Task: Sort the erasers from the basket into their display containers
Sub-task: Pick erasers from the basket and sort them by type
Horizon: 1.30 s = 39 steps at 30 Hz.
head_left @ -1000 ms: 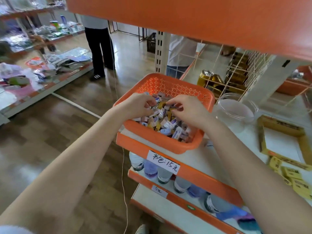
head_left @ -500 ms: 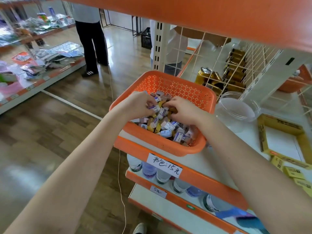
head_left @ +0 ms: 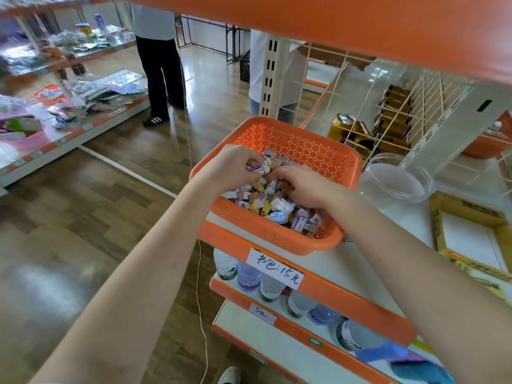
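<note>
The left hand (head_left: 230, 169) curls its fingers round a white-sleeved eraser (head_left: 260, 168) and pinches it above the pile, probably to gather one kind before carrying. The orange basket (head_left: 304, 139) sits at the shelf edge, close to the body for easy reach, with the erasers (head_left: 273, 202) mixed inside. The right hand (head_left: 300, 187) bends its fingers down into the pile; whether they pinch anything I cannot tell. Further right wait a clear tub (head_left: 396, 181) and a yellow box (head_left: 468, 236), likely the display containers
</note>
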Motion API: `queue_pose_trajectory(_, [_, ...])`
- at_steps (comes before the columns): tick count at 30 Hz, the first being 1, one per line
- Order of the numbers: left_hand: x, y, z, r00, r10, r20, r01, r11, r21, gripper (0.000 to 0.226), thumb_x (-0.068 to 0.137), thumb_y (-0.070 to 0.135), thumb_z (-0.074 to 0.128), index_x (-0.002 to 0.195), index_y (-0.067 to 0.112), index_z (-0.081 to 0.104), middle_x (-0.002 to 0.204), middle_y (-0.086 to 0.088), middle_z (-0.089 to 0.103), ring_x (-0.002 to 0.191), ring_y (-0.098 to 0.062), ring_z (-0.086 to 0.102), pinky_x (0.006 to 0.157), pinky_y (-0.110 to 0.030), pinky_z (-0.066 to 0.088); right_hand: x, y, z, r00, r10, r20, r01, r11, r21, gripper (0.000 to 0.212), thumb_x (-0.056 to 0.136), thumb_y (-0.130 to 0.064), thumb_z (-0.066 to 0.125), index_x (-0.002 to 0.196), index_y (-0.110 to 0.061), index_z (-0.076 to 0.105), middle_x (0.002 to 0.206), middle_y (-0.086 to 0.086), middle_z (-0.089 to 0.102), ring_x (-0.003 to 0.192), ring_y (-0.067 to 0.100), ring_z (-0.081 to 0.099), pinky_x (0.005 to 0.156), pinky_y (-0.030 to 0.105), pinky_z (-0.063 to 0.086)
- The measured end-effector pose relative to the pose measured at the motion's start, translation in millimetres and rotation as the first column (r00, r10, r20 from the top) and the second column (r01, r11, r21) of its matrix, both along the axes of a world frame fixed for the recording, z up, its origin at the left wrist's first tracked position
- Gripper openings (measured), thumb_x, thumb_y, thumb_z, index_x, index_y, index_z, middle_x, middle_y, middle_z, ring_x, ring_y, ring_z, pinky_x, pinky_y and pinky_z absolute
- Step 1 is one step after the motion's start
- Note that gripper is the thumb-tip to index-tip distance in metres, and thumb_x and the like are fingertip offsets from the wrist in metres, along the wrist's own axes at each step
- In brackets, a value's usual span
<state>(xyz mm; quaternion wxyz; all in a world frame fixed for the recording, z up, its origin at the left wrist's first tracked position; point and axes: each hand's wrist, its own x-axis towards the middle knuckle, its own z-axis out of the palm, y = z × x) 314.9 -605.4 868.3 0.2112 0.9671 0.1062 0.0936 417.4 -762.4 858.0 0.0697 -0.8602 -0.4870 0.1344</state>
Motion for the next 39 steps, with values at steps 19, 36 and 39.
queue_pose_trajectory(19, [0,0,-1,1.0,-0.004,-0.007,0.004,1.0,0.005,0.035,0.086,0.025,0.067,0.121,0.02,0.064,0.118,0.0,0.066,0.087,-0.003,0.049,0.078,-0.015,0.038,-6,-4,5,0.998,0.015,0.056,-0.019,0.997,0.068,0.016,0.084,-0.014,0.063,0.099,-0.015,0.06,0.107,0.001,0.052,0.097,0.019,0.049,0.084,0.032,0.041])
queue_pose_trajectory(36, [42,-116,49,0.937,-0.153,0.315,0.194,0.975,-0.105,0.018,0.084,0.013,0.064,0.1,0.013,0.071,0.089,0.006,0.06,0.076,-0.005,0.051,0.065,0.006,0.031,2,-129,48,0.917,-0.37,0.149,0.257,0.834,0.488,0.027,0.09,-0.007,0.058,0.116,-0.007,0.064,0.116,0.01,0.062,0.106,0.025,0.057,0.087,0.021,0.037])
queue_pose_trajectory(39, [61,-173,51,0.909,-0.289,0.3,0.34,0.93,-0.136,0.018,0.08,0.012,0.059,0.092,0.018,0.07,0.083,0.008,0.063,0.077,-0.004,0.056,0.067,-0.002,0.038,7,-187,43,0.842,-0.519,0.149,0.409,0.793,0.453,0.029,0.093,-0.009,0.053,0.121,-0.007,0.061,0.123,0.011,0.055,0.107,0.027,0.055,0.089,0.024,0.036])
